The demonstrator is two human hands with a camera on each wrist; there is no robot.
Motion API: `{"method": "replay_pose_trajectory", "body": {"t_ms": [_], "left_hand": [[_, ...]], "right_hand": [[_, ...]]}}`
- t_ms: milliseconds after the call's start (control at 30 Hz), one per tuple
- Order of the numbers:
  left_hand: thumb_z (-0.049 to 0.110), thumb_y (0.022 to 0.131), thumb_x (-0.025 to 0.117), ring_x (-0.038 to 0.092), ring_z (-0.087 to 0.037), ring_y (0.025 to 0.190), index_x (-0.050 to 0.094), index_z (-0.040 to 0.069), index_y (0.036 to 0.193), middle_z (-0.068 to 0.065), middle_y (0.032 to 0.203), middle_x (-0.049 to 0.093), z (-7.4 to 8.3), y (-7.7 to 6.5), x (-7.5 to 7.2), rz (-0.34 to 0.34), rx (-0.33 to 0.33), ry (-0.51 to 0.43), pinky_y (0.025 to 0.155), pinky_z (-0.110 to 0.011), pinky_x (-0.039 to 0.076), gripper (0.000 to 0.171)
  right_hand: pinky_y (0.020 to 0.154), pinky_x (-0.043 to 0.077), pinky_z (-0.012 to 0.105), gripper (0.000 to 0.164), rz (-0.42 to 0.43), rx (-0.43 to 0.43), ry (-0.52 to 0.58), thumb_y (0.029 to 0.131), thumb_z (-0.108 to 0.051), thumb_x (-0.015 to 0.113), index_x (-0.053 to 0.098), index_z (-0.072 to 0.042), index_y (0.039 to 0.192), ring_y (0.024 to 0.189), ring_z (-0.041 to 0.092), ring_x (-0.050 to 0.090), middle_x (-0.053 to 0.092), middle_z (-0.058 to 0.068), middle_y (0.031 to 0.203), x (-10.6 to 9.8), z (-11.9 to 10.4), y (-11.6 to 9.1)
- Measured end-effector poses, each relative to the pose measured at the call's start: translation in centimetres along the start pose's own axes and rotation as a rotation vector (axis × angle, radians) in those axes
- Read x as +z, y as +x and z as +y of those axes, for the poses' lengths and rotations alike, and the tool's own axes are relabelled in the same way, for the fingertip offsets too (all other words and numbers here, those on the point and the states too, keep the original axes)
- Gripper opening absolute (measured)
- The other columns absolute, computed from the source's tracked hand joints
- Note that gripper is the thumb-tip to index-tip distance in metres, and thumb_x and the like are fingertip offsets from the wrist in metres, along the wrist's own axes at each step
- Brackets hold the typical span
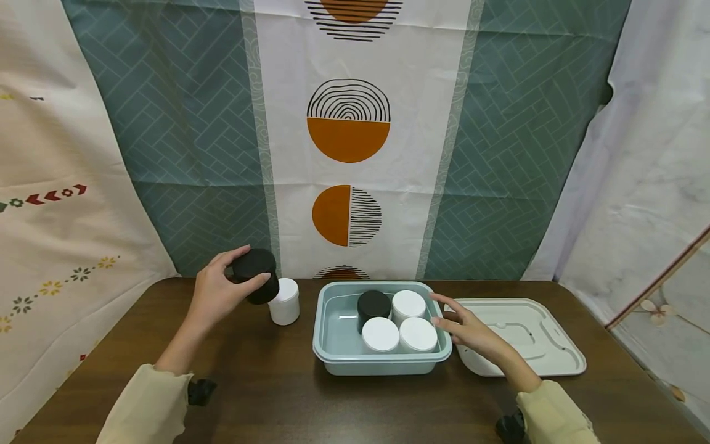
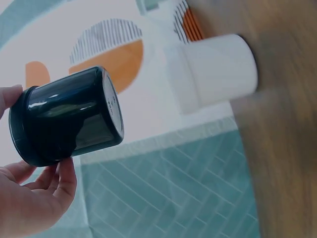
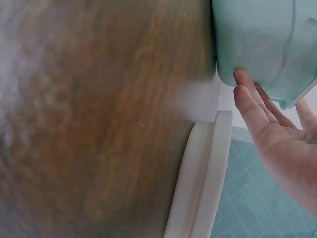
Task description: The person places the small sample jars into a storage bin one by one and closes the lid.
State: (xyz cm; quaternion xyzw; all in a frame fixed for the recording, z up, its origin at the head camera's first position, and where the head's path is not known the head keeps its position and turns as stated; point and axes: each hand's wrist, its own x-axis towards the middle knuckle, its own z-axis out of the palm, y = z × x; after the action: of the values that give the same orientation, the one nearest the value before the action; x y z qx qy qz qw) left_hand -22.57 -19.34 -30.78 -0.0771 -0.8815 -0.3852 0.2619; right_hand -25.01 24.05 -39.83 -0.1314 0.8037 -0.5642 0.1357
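Note:
In the head view my left hand (image 1: pixel 216 290) holds a black lidded jar (image 1: pixel 256 271) between thumb and fingers, off the table. The left wrist view shows this glossy dark jar (image 2: pixel 74 116) tilted, its base exposed. Just right of it, a white lidded jar (image 1: pixel 285 303) stands upright on the table. A light blue plastic bin (image 1: pixel 383 365) holds another black jar (image 1: pixel 374 304) and three white jars (image 1: pixel 380 333), grouped toward its right. My right hand (image 1: pixel 471 333) is at the bin's right side, fingers extended; in the right wrist view its fingertips (image 3: pixel 241 77) appear to touch the bin wall.
A whitish plastic lid (image 1: pixel 527 339) lies flat on the brown wooden table (image 1: pixel 266 394), right of the bin and partly behind my right hand. Patterned cloth (image 1: pixel 355 185) hangs along the table's back edge, with pale cloths on both sides.

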Motion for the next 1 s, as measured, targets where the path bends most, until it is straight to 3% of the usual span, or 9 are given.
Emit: {"method": "replay_pose_trajectory", "body": {"t_ms": [267, 867, 1000], "left_hand": [[0.026, 0.075, 0.074, 0.055, -0.032, 0.102, 0.053, 0.005, 0.126, -0.016, 0.123, 0.053, 2.0, -0.4, 1.1, -0.054, 0.043, -0.073, 0.076, -0.042, 0.047, 0.059], [0.016, 0.068, 0.08, 0.057, -0.025, 0.092, 0.058, -0.001, 0.118, -0.014, 0.113, 0.059, 4.5, -1.8, 5.6, -0.167, 0.172, -0.177, 0.072, -0.035, 0.052, 0.057], [0.014, 0.067, 0.08, 0.058, -0.022, 0.086, 0.057, -0.002, 0.118, -0.013, 0.109, 0.059, 4.8, -2.3, 6.4, -0.223, 0.193, -0.213, 0.068, -0.031, 0.053, 0.058]], "right_hand": [[0.085, 0.048, 0.043, 0.062, -0.007, -0.002, -0.004, 0.092, -0.027, 0.054, 0.023, -0.016, 0.144, 0.123, 0.042, 0.036, 0.024, 0.031, 0.138, 0.0, 0.0, 0.0], [0.083, 0.049, 0.042, 0.061, -0.001, -0.005, -0.001, 0.092, -0.026, 0.054, 0.023, -0.015, 0.144, 0.121, 0.042, 0.038, 0.025, 0.031, 0.138, 0.0, 0.1, 0.0], [0.083, 0.049, 0.042, 0.062, -0.002, -0.003, 0.001, 0.092, -0.026, 0.054, 0.023, -0.015, 0.144, 0.121, 0.042, 0.037, 0.024, 0.032, 0.138, 0.0, 0.0, 0.0]]}}
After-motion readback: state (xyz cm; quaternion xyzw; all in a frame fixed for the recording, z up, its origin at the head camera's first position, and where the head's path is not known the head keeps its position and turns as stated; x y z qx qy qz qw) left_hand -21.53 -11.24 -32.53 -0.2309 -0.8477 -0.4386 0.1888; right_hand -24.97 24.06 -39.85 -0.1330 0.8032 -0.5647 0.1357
